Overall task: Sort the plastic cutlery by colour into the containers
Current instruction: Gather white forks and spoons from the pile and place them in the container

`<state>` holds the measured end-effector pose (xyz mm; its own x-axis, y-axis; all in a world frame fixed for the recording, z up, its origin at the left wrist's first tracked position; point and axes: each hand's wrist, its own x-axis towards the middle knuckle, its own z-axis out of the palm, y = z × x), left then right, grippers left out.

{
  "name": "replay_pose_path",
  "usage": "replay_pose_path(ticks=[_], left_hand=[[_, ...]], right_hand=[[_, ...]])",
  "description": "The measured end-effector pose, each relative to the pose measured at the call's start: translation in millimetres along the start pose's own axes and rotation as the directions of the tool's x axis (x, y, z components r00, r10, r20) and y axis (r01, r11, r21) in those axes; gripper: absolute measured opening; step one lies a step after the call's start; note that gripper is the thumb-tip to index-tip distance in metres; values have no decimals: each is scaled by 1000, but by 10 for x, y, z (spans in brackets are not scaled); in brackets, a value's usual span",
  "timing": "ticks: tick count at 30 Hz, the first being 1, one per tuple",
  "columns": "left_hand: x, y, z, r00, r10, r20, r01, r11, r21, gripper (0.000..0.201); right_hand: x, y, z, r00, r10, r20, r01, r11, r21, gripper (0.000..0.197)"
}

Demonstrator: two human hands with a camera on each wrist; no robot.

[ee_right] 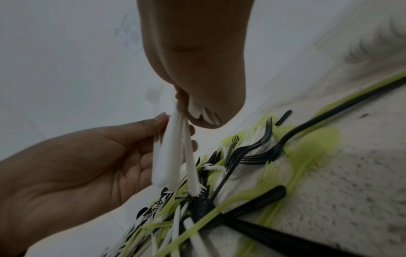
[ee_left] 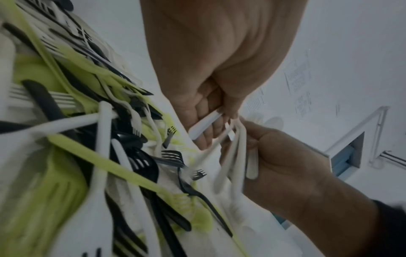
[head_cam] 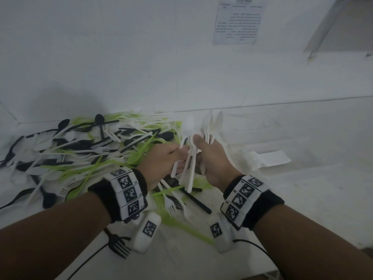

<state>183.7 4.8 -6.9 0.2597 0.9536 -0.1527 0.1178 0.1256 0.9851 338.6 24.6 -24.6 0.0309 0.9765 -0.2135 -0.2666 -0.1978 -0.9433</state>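
We were mid-gather on whites: right hand (head_cam: pixel 214 158) gripped a bunch of white cutlery (head_cam: pixel 191 158) above the mixed pile (head_cam: pixel 84 150) on the worktop (head_cam: pixel 302 188), left hand (head_cam: pixel 161 158) pinching one into it (containers not in view), next likely a drop-off.

Both forearms are showing bare, with no sleeves. Each wrist is wearing a black band (head_cam: pixel 105 196) wrapped by a white strap (head_cam: pixel 129 194) carrying a row of square black-and-white markers, the right wrist bearing its own band (head_cam: pixel 268 207) and strap (head_cam: pixel 241 199). Under each wrist a rounded white pod (head_cam: pixel 146 232) with one such marker is hanging, its twin (head_cam: pixel 221 234) trailing a thin black cable (head_cam: pixel 254 245).
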Motion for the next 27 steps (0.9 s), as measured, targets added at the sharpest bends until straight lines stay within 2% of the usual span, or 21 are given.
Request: replay_pose_path(ticks=[3, 5, 7, 10, 11, 14, 17, 20, 22, 23, 25, 27], left_hand=[[5, -23, -64, 995, 17, -97, -15, 1000, 26, 19], [29, -17, -104, 983, 71, -172, -44, 987, 153, 38], [59, -18, -130, 978, 81, -195, -34, 971, 236, 59], [123, -71, -164, 969, 88, -231, -28, 968, 251, 57], [143, -96, -162, 966, 106, -235, -44, 966, 255, 50], [154, -155, -126, 978, 138, -156, -88, 952, 293, 28], [105, -163, -52, 989, 144, 15, -137, 902, 409, 25], [47, -84, -63, 983, 131, 125, -174, 882, 439, 24], [38, -20, -122, 988, 90, 122, -135, 892, 431, 22], [46, 4, -157, 994, 75, 80, -100, 913, 395, 20], [74, 47, -209, 999, 28, -20, -22, 970, 242, 17], [96, 80, -217, 1000, -5, -15, 6, 994, 113, 24]], right_hand=[[49, 20, -65, 990, -9, -139, 5, 1000, -27, 27], [80, 43, -94, 983, -24, -184, 17, 999, -40, 26], [93, 45, -99, 983, -36, -181, 33, 999, -20, 23], [93, 21, -66, 983, -49, -176, 49, 999, -8, 19], [82, 10, -46, 985, -52, -167, 53, 999, -3, 20], [61, 14, 4, 993, -56, -102, 56, 998, 1, 24], [37, 25, 57, 999, -21, -43, 23, 999, 43, 23], [54, 45, 89, 1000, -26, -5, 26, 1000, 2, 23], [48, 55, 100, 999, -22, 35, 22, 1000, 6, 22], [49, 61, 104, 998, -28, 52, 27, 1000, 14, 22], [45, 73, 101, 996, -47, 79, 46, 999, 12, 21], [22, 78, 131, 989, -54, 137, 54, 999, 3, 20]])
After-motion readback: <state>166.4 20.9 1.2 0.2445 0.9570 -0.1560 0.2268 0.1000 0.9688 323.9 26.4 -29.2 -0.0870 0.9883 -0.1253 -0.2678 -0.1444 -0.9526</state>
